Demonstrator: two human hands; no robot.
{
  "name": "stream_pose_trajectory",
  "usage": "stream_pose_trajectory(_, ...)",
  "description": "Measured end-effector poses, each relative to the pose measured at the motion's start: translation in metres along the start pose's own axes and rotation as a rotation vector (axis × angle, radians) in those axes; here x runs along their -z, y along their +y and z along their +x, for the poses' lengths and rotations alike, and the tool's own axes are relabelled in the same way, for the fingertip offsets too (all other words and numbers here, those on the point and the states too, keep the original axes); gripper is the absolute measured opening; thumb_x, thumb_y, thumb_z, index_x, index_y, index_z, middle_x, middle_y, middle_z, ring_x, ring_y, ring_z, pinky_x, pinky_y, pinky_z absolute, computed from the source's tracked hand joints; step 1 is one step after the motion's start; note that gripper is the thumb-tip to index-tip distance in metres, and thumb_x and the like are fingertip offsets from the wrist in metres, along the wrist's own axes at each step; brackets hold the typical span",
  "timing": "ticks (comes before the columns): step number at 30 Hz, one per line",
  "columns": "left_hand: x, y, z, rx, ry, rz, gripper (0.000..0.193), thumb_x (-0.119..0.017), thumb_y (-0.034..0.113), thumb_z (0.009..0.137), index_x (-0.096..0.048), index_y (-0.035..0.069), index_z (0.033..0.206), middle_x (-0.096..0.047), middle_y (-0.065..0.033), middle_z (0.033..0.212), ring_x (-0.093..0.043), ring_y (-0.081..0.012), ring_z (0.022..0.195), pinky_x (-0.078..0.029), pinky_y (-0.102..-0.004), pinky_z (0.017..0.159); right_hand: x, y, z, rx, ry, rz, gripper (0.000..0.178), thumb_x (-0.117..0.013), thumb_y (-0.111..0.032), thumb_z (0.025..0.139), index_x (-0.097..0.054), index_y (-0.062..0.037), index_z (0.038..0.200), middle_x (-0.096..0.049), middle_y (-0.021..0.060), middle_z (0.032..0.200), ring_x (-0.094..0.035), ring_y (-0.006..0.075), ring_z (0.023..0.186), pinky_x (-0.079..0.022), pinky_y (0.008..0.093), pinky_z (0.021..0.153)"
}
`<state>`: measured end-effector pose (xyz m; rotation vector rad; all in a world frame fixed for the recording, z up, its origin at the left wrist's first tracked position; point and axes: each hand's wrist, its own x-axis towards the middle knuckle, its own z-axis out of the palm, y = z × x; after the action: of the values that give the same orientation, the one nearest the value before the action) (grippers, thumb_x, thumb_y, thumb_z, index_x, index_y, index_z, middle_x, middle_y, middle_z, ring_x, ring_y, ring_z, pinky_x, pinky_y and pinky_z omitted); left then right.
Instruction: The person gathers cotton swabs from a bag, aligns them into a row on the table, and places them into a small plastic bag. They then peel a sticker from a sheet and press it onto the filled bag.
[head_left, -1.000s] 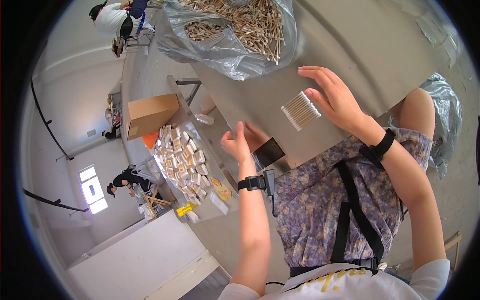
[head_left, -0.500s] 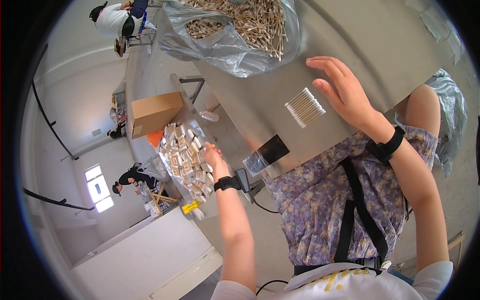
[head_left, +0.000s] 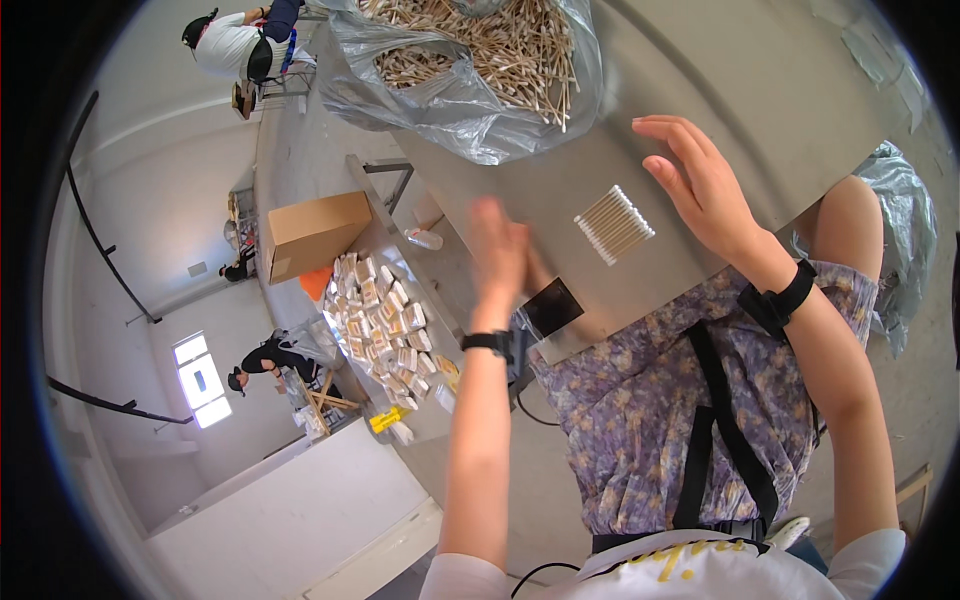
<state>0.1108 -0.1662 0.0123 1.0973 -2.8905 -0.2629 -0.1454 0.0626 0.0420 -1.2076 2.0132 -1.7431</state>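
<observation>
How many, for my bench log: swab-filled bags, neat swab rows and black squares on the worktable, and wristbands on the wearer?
Swab-filled bag: 1
Neat swab row: 1
Black square: 1
Wristbands: 2
Total: 5

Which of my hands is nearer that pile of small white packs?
Left. Your left hand, blurred, is apart from the pile of packs, to its right; your right hand is farther right, past the row of cotton swabs.

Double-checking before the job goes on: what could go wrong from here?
The row of swabs lies on the table with no band visible; the right hand, close beside it, might scatter it. The plastic bag gapes open, so a knock could spill the loose swabs inside.
</observation>
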Motion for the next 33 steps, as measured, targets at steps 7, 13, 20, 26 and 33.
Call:
stream_pose_trajectory(7,0.034,-0.065,-0.001,0.081,0.187,0.176,0.073,-0.043,0.045,0.103,-0.025,-0.006,0.152,-0.025,-0.0292,0.158,-0.021,-0.0436,0.148,-0.016,-0.0534,0.12,0.0,-0.001,0.007,0.038,0.012,-0.007,0.035,-0.057,-0.03,0.1,-0.057,-0.0034,0.123,-0.061,0.0125,0.121,-0.057,0.0333,0.112,-0.047,0.0419,0.095)
stream_pose_trajectory(13,0.01,-0.01,0.028,-0.113,-0.111,0.062,0.072,-0.044,0.046,0.103,-0.027,-0.003,0.152,-0.029,-0.0287,0.156,-0.028,-0.0399,0.146,-0.023,-0.0506,0.119,0.006,0.004,0.001,-0.003,-0.005,-0.062,0.035,-0.056,-0.031,0.1,-0.057,-0.0039,0.122,-0.061,0.0131,0.121,-0.057,0.0342,0.11,-0.047,0.0429,0.094)
stream_pose_trajectory(20,0.059,0.039,0.039,0.503,0.023,-1.356,0.098,-0.034,0.07,0.096,-0.019,-0.008,0.153,-0.023,-0.0236,0.16,-0.022,-0.0332,0.15,-0.021,-0.0453,0.121,0.004,0.013,0.001,0.033,0.004,-0.106,0.035,-0.056,-0.032,0.1,-0.057,-0.0037,0.121,-0.061,0.0135,0.12,-0.058,0.0347,0.11,-0.048,0.0433,0.094)
stream_pose_trajectory(26,0.135,0.149,-0.018,0.278,-0.288,-2.232,0.107,-0.03,0.078,0.091,-0.014,-0.005,0.155,-0.015,-0.022,0.163,-0.014,-0.0346,0.152,-0.014,-0.0493,0.124,-0.005,-0.007,-0.004,0.147,-0.005,-0.017,0.048,-0.071,-0.027,0.087,-0.056,-0.0027,0.126,-0.062,0.0145,0.123,-0.059,0.0365,0.112,-0.048,0.0446,0.095)
stream_pose_trajectory(33,0.103,0.207,-0.034,0.365,-0.384,-2.049,0.101,-0.026,0.076,0.093,-0.016,-0.002,0.156,-0.02,-0.0217,0.162,-0.015,-0.0338,0.152,-0.011,-0.0507,0.124,-0.007,-0.055,-0.03,0.806,-0.023,0.009,0.049,-0.071,-0.027,0.084,-0.061,-0.0093,0.129,-0.055,0.0129,0.141,-0.05,0.029,0.134,-0.04,0.0457,0.111)
